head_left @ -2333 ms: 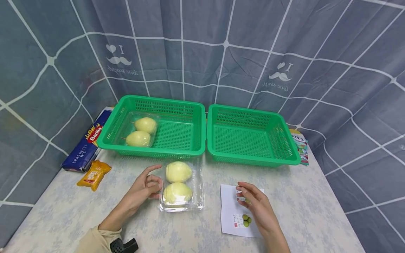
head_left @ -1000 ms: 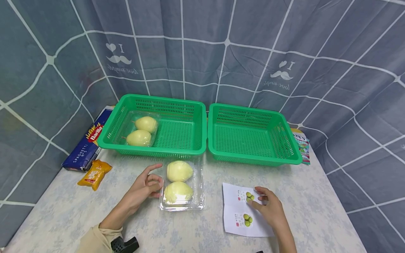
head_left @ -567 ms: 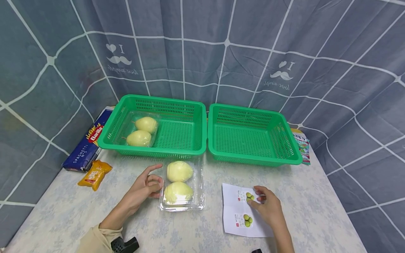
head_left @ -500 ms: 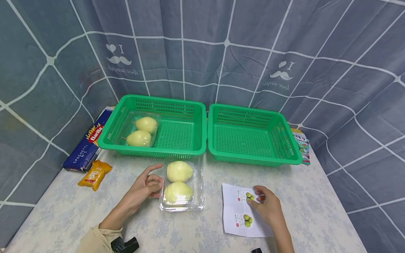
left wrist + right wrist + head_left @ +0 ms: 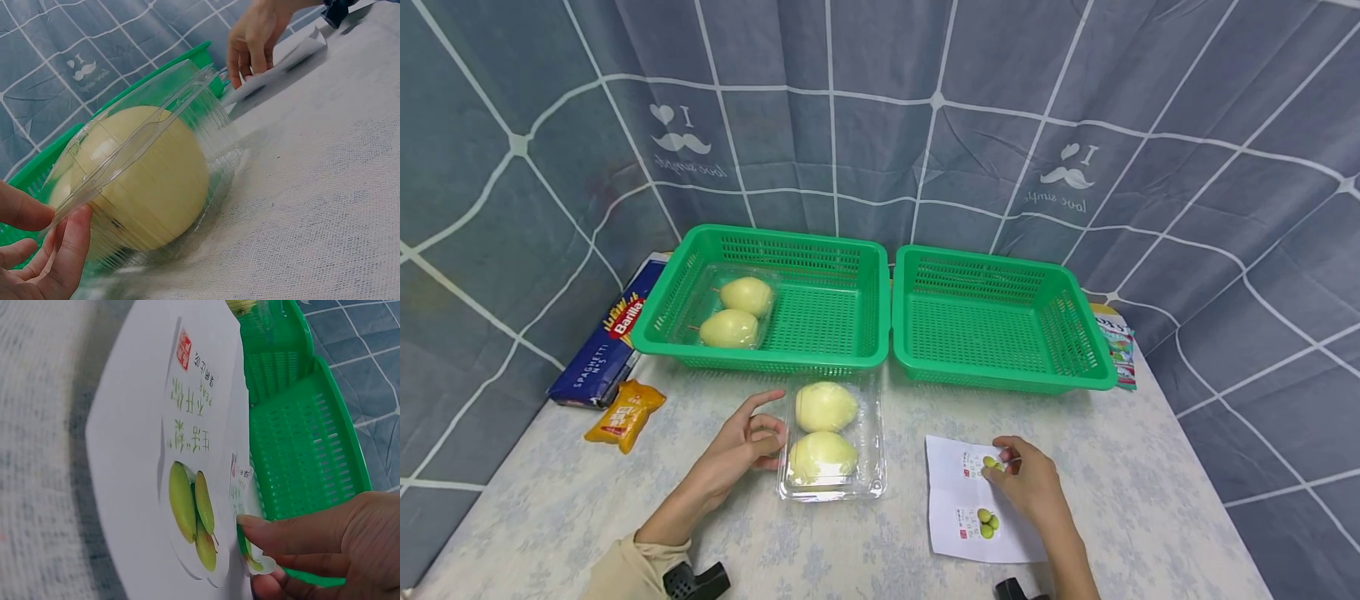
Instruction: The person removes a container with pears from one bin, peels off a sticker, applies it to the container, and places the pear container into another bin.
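Note:
My left hand (image 5: 741, 442) pinches the left rim of a clear plastic clamshell box (image 5: 212, 119) on the table. Inside it are two pale yellow pears (image 5: 823, 458), one in front of the other. To the right, a white sticker sheet (image 5: 943, 500) printed with green pears and red-stamped text lies under my right hand (image 5: 1030, 479). Between thumb and fingers, that hand pinches the far pear sticker (image 5: 253, 550), whose edge curls up from the backing in the right wrist view. The nearer pear sticker (image 5: 194, 512) lies flat on the sheet.
Behind stand two green baskets: the left basket (image 5: 820, 317) holds another clear box of two pears (image 5: 730, 327), and the right basket (image 5: 977, 329) shows its bare bottom. Leftward are a blue spaghetti box (image 5: 598, 358) and an orange packet (image 5: 625, 414). A colourful bag (image 5: 1120, 350) sits far right.
My right hand first shifted right over the sheet and brought its fingers down to the far sticker, then drew slightly left. My left hand and the clamshell box have stayed put.

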`<state>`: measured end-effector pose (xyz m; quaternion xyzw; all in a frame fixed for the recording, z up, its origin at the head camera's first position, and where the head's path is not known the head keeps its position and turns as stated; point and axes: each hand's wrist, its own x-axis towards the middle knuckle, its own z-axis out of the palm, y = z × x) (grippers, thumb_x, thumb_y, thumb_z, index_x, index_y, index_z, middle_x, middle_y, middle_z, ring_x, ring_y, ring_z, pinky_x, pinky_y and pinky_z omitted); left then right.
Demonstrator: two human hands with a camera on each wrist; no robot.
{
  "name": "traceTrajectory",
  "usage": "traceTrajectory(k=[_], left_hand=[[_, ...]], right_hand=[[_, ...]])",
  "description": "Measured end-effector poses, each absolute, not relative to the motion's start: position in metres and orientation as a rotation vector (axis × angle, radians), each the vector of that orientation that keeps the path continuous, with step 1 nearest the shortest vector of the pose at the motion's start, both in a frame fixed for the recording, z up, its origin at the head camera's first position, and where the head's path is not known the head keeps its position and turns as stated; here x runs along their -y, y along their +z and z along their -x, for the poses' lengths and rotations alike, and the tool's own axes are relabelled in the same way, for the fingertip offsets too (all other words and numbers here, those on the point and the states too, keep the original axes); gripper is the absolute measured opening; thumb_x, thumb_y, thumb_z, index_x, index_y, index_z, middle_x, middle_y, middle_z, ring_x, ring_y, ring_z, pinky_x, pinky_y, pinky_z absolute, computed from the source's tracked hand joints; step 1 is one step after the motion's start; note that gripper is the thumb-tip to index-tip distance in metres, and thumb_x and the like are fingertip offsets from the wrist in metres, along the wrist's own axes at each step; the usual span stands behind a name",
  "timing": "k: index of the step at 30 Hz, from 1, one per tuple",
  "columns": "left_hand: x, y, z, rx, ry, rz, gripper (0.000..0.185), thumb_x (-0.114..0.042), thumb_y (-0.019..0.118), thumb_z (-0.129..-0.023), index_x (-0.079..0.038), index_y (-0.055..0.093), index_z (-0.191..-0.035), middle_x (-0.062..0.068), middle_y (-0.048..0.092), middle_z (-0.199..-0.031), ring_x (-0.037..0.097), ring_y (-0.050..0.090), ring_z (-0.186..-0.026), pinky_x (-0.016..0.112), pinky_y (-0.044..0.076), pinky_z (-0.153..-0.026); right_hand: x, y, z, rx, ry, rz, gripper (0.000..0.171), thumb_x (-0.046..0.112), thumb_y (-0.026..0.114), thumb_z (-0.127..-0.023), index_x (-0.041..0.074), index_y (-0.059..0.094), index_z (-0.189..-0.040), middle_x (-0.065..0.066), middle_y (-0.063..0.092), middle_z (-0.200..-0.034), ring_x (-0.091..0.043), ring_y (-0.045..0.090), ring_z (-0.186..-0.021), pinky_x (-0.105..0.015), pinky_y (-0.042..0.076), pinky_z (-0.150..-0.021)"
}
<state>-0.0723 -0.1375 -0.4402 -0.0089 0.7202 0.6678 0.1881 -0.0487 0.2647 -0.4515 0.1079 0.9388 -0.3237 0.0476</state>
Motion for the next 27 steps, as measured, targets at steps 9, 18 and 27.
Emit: traceTrajectory(k=[9, 18, 27], left_hand=[[0.1372, -0.4403, 0.0723, -2.032, 1.872, 0.028, 0.07, -0.002, 0.059, -0.096, -0.01, 0.025, -0.157, 0.005, 0.057, -0.103, 0.01, 0.062, -0.082, 0.031, 0.06, -0.075], [0.137, -0.4403, 0.0726, -2.037, 1.867, 0.037, 0.069, -0.002, 0.058, -0.096, -0.011, 0.026, -0.156, 0.006, 0.057, -0.103, 0.013, 0.057, -0.083, 0.032, 0.06, -0.076], [0.1373, -0.441, 0.0729, -2.041, 1.857, 0.055, 0.067, -0.002, 0.057, -0.096, -0.013, 0.028, -0.155, 0.006, 0.057, -0.103, 0.013, 0.059, -0.082, 0.032, 0.06, -0.076]], right_hand=[[-0.2654, -0.4551, 0.0488, -2.873, -1.005, -0.364, 0.028, 0.009, 0.074, -0.086, 0.001, 0.069, -0.113, -0.009, 0.065, -0.092, -0.019, 0.054, -0.082, -0.027, 0.041, -0.07], [-0.2629, -0.4533, 0.0486, -2.884, -1.009, -0.362, 0.013, 0.007, 0.068, -0.092, 0.0, 0.073, -0.103, -0.008, 0.067, -0.086, -0.016, 0.054, -0.077, -0.027, 0.041, -0.067], [-0.2626, -0.455, 0.0477, -2.844, -1.026, -0.334, 0.005, 0.01, 0.072, -0.09, 0.005, 0.07, -0.09, -0.005, 0.066, -0.082, -0.014, 0.054, -0.074, -0.024, 0.041, -0.066]])
